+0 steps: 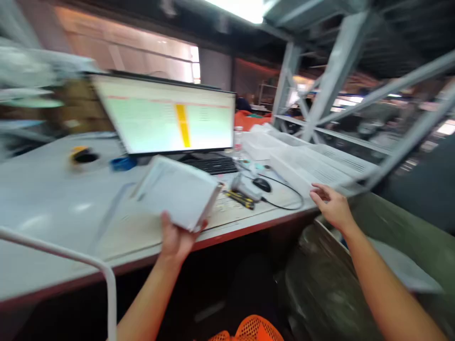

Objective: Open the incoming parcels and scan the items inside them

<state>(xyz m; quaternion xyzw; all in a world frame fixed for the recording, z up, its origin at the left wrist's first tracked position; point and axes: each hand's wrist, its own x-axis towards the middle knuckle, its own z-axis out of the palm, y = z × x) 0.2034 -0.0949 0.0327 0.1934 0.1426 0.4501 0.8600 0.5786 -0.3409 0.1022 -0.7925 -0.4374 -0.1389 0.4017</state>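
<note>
My left hand (177, 240) is closed round the lower edge of a white box (177, 192), which is tilted in front of the monitor over the desk's front part. The box is blurred, and no print on it can be read. My right hand (332, 207) is out to the right, holding nothing, with thumb and fingers apart. It is near the corner of the white plastic trays (302, 163) and above a large olive bin (391, 227). Whether it touches the tray cannot be made out.
A monitor (167, 113) stands behind a black keyboard (209, 165). Right of the box lie a yellow-black cutter (240, 199), a grey handheld scanner (247, 188) and a mouse (262, 184). Tape rolls (84, 156) sit left. A white tube (71, 253) crosses the lower left.
</note>
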